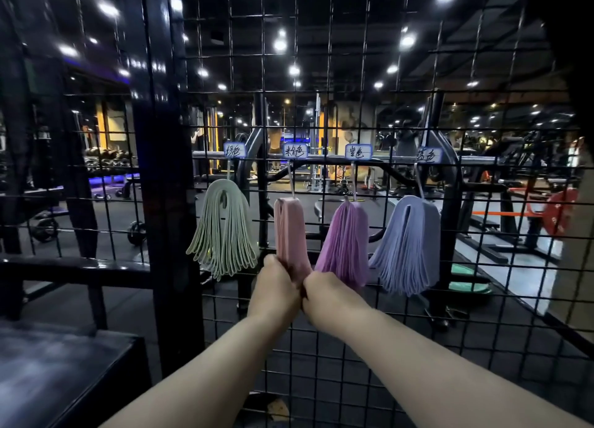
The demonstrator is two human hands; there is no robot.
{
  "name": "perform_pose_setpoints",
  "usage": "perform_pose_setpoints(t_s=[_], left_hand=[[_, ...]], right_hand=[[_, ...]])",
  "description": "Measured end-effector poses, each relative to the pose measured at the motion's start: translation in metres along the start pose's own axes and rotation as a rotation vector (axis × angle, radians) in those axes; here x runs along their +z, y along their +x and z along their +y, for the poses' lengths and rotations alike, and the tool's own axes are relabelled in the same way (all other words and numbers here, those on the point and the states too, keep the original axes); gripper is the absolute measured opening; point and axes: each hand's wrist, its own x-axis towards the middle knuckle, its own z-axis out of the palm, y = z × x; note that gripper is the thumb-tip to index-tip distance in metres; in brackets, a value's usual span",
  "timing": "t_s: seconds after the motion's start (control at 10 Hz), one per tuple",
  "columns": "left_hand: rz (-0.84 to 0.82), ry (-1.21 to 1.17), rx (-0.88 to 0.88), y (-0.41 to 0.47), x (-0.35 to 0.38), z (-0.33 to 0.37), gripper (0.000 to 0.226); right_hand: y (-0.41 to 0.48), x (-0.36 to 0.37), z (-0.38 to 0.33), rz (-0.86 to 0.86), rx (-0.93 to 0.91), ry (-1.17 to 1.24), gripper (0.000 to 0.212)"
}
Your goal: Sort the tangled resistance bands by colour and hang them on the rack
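Observation:
A black wire grid rack [321, 347] carries four hooks under handwritten labels [295, 151]. From left to right hang a bundle of green bands [221, 231], pink bands [289, 228], purple bands [345, 241] and blue bands [408, 244]. My left hand [276, 283] is closed around the lower end of the pink bands. Pressed against it, my right hand [324, 294] grips the same lower end. The bottom of the pink bundle is hidden inside my fists.
A thick black upright post [167, 202] stands left of the rack, with a dark padded bench [58, 363] at lower left. Behind the grid lie gym machines, a barbell with a red plate [559, 212] and green pads [469, 286] on the floor.

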Motion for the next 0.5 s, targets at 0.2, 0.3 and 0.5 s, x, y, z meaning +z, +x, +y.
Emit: perform_pose_setpoints(t_s=[0.2,0.3,0.5], left_hand=[[-0.045,0.075,-0.069,-0.013,-0.001,-0.019,0.023],[-0.067,0.084,-0.097,-0.027,-0.004,-0.031,0.018],[-0.225,0.348,-0.232,-0.082,-0.013,-0.047,0.033]], right_hand=[[-0.017,0.004,-0.016,0.323,0.188,1.051,0.036],[-0.033,-0.001,-0.021,0.178,0.297,1.545,0.016],[-0.062,0.013,-0.042,0.054,0.332,1.678,0.027]])
